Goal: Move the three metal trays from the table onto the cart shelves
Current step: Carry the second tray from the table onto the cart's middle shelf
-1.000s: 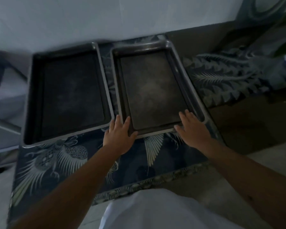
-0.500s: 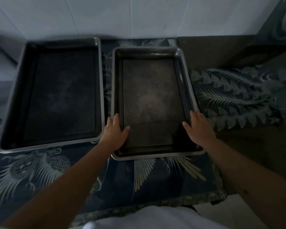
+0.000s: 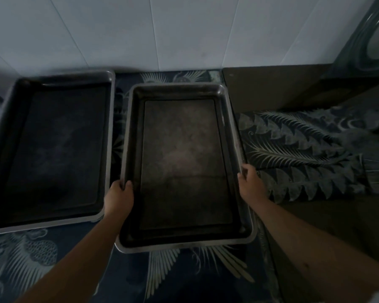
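Note:
Two dark rectangular metal trays are in view. The right tray is gripped on both long sides: my left hand clamps its left rim, thumb inside, and my right hand clamps its right rim. Its near end looks raised toward me above the table. The left tray lies flat on the table, untouched, right beside my left hand. A third tray and the cart are not visible.
The table is covered by a dark blue cloth with pale feather patterns. A white tiled wall stands behind. To the right sits lower furniture under a similar patterned cloth, and a dark round-windowed object at the upper right.
Both hands went from resting on the right tray's near end to gripping its long side rims. The tray has come nearer and appears lifted at the front.

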`<state>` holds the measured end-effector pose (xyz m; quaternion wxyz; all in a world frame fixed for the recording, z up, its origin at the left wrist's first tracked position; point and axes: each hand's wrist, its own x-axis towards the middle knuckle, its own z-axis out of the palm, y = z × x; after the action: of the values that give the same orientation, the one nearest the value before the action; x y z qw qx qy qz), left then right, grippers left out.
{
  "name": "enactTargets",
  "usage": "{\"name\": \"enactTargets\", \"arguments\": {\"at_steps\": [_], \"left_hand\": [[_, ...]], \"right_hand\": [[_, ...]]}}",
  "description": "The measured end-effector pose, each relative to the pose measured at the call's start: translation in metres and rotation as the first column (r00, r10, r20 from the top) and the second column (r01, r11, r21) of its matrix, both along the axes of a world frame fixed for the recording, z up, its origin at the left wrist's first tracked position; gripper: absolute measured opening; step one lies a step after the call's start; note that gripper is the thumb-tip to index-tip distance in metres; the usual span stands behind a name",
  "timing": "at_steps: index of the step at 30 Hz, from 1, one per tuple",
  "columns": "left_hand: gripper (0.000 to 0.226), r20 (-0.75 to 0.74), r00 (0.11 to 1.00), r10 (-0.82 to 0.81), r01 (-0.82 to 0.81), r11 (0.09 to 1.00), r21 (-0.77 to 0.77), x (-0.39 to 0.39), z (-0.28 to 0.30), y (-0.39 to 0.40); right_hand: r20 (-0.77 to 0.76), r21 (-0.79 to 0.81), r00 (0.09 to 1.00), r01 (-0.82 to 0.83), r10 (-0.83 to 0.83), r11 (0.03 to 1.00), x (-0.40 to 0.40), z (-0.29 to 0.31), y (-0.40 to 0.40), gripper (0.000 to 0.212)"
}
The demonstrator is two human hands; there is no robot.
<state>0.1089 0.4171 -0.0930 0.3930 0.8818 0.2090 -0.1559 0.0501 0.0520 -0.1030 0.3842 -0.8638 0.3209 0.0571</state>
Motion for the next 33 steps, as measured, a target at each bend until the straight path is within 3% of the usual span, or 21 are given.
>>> {"name": "enactTargets", "arguments": {"at_steps": [3,6,8,11,16,22,33], "left_hand": [[0.046,-0.092,0.992,0.086,-0.094,0.993,-0.077,-0.001,-0.007,0.002],[0.051,-0.202,0.975,0.095,-0.13,0.977,-0.168,-0.003,-0.011,0.001],[0.05,-0.214,0.972,0.092,-0.131,0.976,-0.173,-0.004,-0.011,-0.002],[0.049,-0.178,0.979,0.098,-0.121,0.984,-0.127,-0.007,-0.009,-0.005],[0.047,-0.126,0.981,0.145,-0.161,0.979,-0.123,-0.012,0.001,-0.002],[0.046,-0.097,0.979,0.178,-0.19,0.973,-0.134,-0.017,0.019,0.001],[0.033,-0.048,0.982,0.181,-0.187,0.938,-0.291,-0.044,0.057,0.025]], "right_hand": [[-0.051,0.081,0.994,0.098,-0.094,0.992,0.004,-0.007,-0.017,0.024],[-0.078,0.257,0.984,0.176,-0.161,0.95,0.005,-0.007,-0.031,0.024],[-0.104,0.381,0.975,0.224,-0.199,0.897,0.007,-0.006,-0.036,0.024],[-0.151,0.443,0.972,0.227,-0.177,0.867,0.009,-0.004,-0.038,0.025],[-0.118,0.453,0.977,0.212,-0.177,0.866,0.003,0.004,-0.039,0.024],[-0.039,0.301,0.991,0.131,-0.125,0.945,-0.001,0.027,-0.032,0.026],[0.069,0.338,0.978,0.164,-0.198,0.927,-0.023,0.076,-0.019,0.028]]}}
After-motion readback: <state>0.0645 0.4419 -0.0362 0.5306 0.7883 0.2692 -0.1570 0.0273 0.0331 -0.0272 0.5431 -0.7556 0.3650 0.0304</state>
